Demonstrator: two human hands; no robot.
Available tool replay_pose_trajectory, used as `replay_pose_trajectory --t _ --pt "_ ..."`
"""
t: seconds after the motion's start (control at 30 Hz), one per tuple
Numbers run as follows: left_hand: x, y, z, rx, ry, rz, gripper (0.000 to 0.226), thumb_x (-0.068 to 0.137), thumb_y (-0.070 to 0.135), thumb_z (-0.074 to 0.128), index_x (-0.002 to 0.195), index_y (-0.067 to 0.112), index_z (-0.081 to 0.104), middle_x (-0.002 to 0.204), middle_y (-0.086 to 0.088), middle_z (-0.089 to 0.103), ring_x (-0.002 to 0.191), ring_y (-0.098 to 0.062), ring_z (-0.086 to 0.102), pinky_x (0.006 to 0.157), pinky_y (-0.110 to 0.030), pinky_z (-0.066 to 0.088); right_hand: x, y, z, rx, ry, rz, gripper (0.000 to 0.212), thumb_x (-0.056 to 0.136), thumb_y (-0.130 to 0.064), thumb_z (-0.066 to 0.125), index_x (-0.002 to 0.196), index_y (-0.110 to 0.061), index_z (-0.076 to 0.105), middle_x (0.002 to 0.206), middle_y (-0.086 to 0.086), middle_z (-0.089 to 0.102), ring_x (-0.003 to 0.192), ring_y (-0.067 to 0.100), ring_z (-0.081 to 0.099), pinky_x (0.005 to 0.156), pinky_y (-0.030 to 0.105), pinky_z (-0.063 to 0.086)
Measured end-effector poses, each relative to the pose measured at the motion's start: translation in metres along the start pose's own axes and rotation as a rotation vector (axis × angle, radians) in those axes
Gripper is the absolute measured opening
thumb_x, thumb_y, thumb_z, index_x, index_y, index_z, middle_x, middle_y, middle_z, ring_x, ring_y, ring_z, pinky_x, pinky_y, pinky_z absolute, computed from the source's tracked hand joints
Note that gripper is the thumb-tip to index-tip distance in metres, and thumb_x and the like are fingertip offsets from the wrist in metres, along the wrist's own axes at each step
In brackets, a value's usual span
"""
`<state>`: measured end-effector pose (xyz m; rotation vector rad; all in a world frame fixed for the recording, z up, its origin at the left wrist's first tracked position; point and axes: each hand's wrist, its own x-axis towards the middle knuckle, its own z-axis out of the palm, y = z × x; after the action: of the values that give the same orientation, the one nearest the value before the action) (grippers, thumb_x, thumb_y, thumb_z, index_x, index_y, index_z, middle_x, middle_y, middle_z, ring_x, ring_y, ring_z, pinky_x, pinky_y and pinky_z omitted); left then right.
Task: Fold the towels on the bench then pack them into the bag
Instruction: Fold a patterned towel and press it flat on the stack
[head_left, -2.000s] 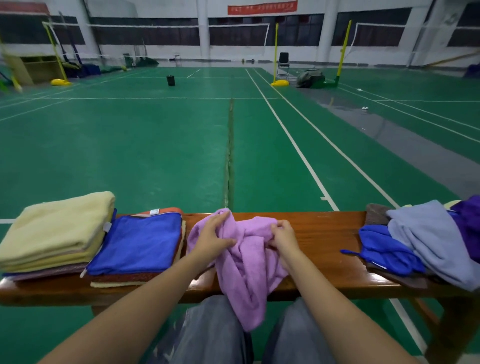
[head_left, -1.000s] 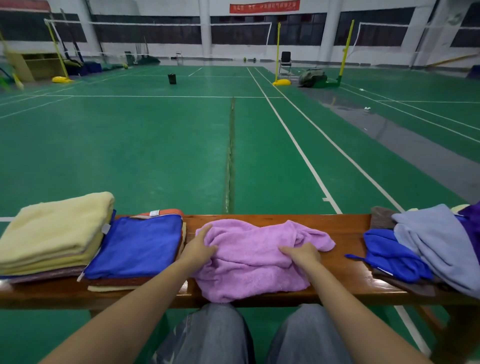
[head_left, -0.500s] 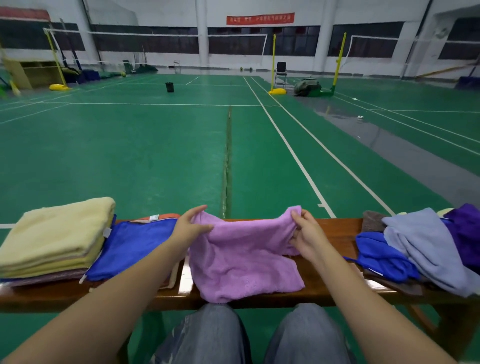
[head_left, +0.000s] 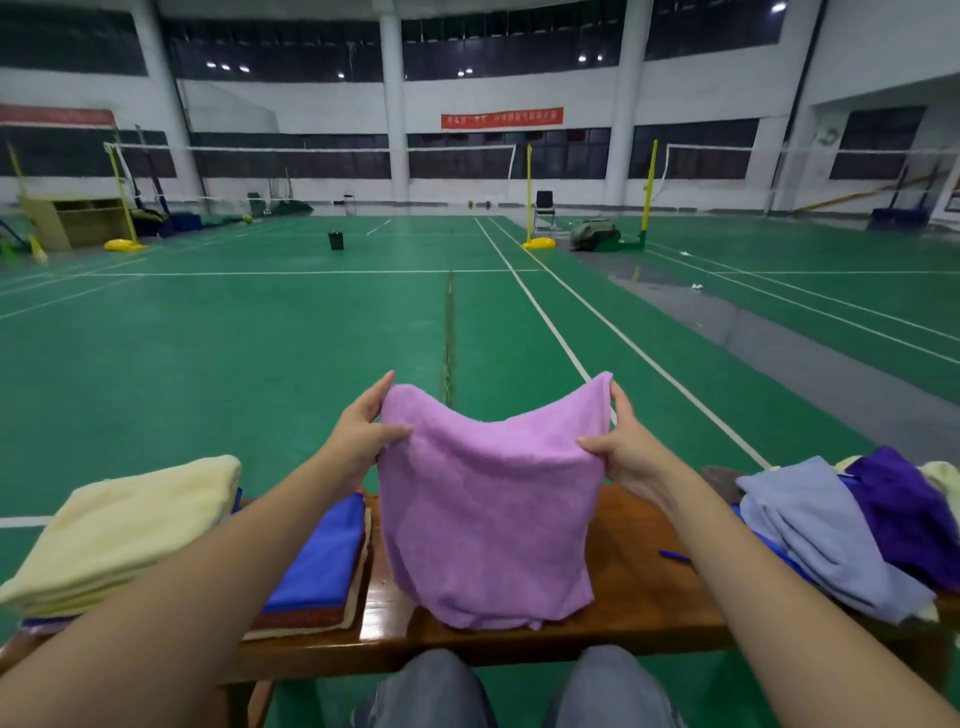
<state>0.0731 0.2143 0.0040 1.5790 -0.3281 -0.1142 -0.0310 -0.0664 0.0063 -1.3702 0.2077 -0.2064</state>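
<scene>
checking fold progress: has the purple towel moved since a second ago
Yes, upward. The purple towel lay flat on the bench; now the left hand and right hand hold its top corners well above the bench.

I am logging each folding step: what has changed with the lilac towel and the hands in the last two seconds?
The lilac towel, bunched on the bench two seconds ago, was spread flat, then raised: the left hand and right hand now pinch its upper corners and hold it up, lower edge on the bench. The folded yellow stack, folded blue towel and unfolded pile stayed put.
</scene>
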Motion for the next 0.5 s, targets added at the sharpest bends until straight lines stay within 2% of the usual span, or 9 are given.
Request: replay_pose_trajectory --t 0.07,0.13,0.17,0.23,0.3,0.37,0.43,0.5 --pt "-0.003 0.008 -0.007 0.027 0.034 0.011 0.079 0.077 -0.018 0.06 0.144 0.019 0.036 0.139 -0.007 0.046 0.122 -0.02 0.048 0.103 -0.038 0.042 -0.004 -0.003 0.001 -0.276 0.077 -0.107 0.095 0.081 0.021 0.05 0.149 -0.032 0.011 0.154 0.007 0.023 0.133 0.029 0.038 0.106 0.046 0.039" --pt "-0.007 0.014 -0.014 0.029 0.047 -0.001 0.08 0.077 -0.017 0.062 0.144 0.019 0.036 0.121 -0.014 0.057 0.101 -0.019 0.055 0.083 -0.028 0.049 -0.007 -0.008 0.001 -0.384 0.158 -0.177 0.088 0.082 0.017 0.053 0.147 -0.029 0.016 0.152 0.012 0.024 0.132 0.028 0.037 0.106 0.04 0.038" --pt "-0.008 0.016 -0.018 0.043 0.051 -0.011 0.08 0.077 -0.015 0.063 0.144 0.019 0.036 0.111 -0.016 0.06 0.092 -0.019 0.055 0.074 -0.023 0.049 -0.01 -0.011 0.001 -0.377 0.191 -0.192 0.082 0.083 0.015 0.054 0.144 -0.028 0.02 0.148 0.015 0.029 0.129 0.029 0.04 0.103 0.039 0.038" --pt "-0.01 0.018 -0.024 0.082 0.066 -0.031 0.077 0.076 -0.01 0.068 0.142 0.019 0.04 0.096 -0.017 0.06 0.081 -0.017 0.053 0.068 -0.022 0.047 -0.012 -0.016 0.0 -0.346 0.231 -0.222 0.068 0.085 0.009 0.057 0.135 -0.027 0.028 0.137 0.019 0.04 0.121 0.028 0.047 0.101 0.039 0.039" --pt "-0.012 0.021 -0.028 0.122 0.094 -0.044 0.069 0.076 -0.004 0.071 0.137 0.018 0.047 0.085 -0.013 0.059 0.075 -0.015 0.052 0.067 -0.025 0.045 -0.012 -0.02 -0.004 -0.385 0.226 -0.27 0.048 0.084 0.004 0.061 0.12 -0.024 0.044 0.126 0.013 0.05 0.115 0.024 0.051 0.1 0.037 0.041" --pt "-0.013 0.023 -0.03 0.135 0.122 -0.057 0.059 0.079 0.003 0.071 0.132 0.018 0.052 0.069 -0.006 0.056 0.064 -0.012 0.047 0.059 -0.025 0.042 -0.011 -0.025 -0.007 -0.397 0.221 -0.284 0.024 0.084 0.002 0.063 0.096 -0.018 0.06 0.11 0.007 0.06 0.109 0.023 0.054 0.094 0.034 0.045" --pt "-0.016 0.026 -0.034 0.094 0.145 -0.084 0.052 0.081 0.005 0.07 0.128 0.023 0.054 0.052 0.002 0.046 0.049 -0.009 0.038 0.049 -0.02 0.037 -0.012 -0.03 -0.011 -0.329 0.222 -0.269 0.017 0.083 0.003 0.063 0.081 -0.014 0.064 0.094 0.004 0.065 0.103 0.024 0.057 0.087 0.032 0.047" --pt "-0.018 0.028 -0.039 0.047 0.131 -0.119 0.05 0.082 0.003 0.067 0.125 0.026 0.055 0.055 -0.001 0.05 0.046 -0.008 0.036 0.045 -0.017 0.036 -0.014 -0.035 -0.016 -0.272 0.216 -0.251 0.017 0.084 0.004 0.061 0.079 -0.011 0.065 0.089 0.004 0.065 0.099 0.024 0.057 0.088 0.034 0.048"
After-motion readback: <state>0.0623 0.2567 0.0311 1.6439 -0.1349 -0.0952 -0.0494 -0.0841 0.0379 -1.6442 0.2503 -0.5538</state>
